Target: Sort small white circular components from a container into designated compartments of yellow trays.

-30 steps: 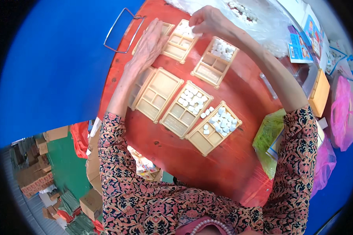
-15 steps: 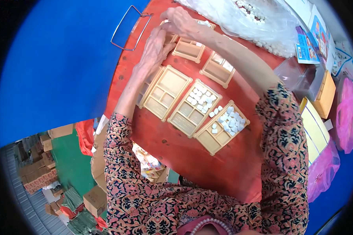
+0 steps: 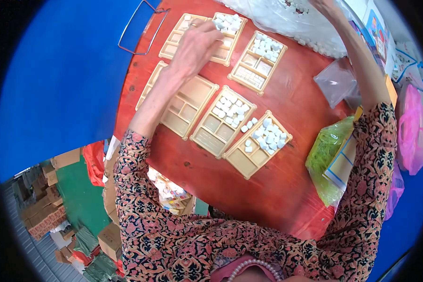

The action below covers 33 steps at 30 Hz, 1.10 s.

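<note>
My left hand [image 3: 197, 49] reaches over the far row of cream compartment trays, its fingers bent down. Its fingertips are close to the far middle tray [image 3: 222, 58]; whatever they pinch is too hidden to name. The far left tray [image 3: 171, 40] lies partly under the hand. White marshmallow-like pieces [image 3: 227, 22] fill the top compartment of the far middle tray. The far right tray [image 3: 252, 61] also holds white pieces. My right hand [image 3: 322, 3] is at the upper picture edge by the clear plastic bag [image 3: 268, 13] of white pieces; its fingers are cut off.
Nearer trays stand on the red table [image 3: 211, 188], among them one with bare compartments [image 3: 192, 94], and two with white pieces [image 3: 211, 123] [image 3: 244, 160]. Loose pieces [image 3: 249, 125] lie between two trays. To the right are a clear plastic box [image 3: 336, 82] and a yellow-green bag [image 3: 326, 155]. A wire handle [image 3: 143, 28] juts out left.
My right hand has left the far left trays and swung right toward the bag. My left hand has moved slightly right. White pieces in the far trays have come into sight.
</note>
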Tool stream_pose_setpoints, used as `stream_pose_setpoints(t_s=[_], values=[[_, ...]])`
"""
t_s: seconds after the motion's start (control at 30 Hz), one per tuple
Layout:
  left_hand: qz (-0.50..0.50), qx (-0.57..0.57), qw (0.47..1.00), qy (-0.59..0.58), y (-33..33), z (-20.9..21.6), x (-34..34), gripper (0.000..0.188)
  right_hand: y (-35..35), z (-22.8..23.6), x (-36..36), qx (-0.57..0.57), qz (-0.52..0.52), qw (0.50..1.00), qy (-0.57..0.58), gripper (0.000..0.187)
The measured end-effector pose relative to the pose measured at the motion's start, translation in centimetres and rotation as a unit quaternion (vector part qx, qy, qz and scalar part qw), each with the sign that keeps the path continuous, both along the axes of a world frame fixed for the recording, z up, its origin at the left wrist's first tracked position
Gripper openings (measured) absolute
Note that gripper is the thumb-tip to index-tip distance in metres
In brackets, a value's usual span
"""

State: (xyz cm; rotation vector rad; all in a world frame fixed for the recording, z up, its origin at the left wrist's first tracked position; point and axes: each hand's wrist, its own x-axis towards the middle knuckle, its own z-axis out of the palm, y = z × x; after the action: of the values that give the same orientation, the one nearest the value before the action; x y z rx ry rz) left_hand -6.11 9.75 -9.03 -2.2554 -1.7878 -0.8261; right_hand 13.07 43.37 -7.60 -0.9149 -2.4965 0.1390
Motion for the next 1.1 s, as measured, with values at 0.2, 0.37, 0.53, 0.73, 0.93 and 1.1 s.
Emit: stream_pose_setpoints(t_s=[0.2,0.37,0.53,0.73,0.93,1.1], values=[[0.071,-0.119,0.988,0.063,-1.7,1.0,-0.7,0.008,-6.7,-1.6,-4.1,0.239,0.111,0.955,-0.14,0.019],[0.052,-0.116,0.988,0.087,1.2,0.5,1.4,0.009,-2.5,-4.7,-1.2,0.257,0.223,0.939,-0.043,0.016],[0.146,-0.245,0.953,0.103,1.1,1.9,1.1,0.018,-9.6,-0.3,-2.5,0.416,0.03,0.873,-0.251,0.019],[0.14,-0.177,0.974,-0.021,0.7,2.7,0.9,0.019,-6.8,-3.0,-3.7,0.015,0.089,0.984,-0.154,0.015],[0.229,-0.079,0.969,-0.036,0.4,4.1,-3.8,0.015,-1.1,-7.2,-5.9,0.343,0.193,0.917,-0.063,0.018],[0.244,-0.087,0.966,-0.011,-1.2,1.7,-7.6,0.01,-4.8,-7.1,-9.0,0.278,0.148,0.937,-0.149,0.036]])
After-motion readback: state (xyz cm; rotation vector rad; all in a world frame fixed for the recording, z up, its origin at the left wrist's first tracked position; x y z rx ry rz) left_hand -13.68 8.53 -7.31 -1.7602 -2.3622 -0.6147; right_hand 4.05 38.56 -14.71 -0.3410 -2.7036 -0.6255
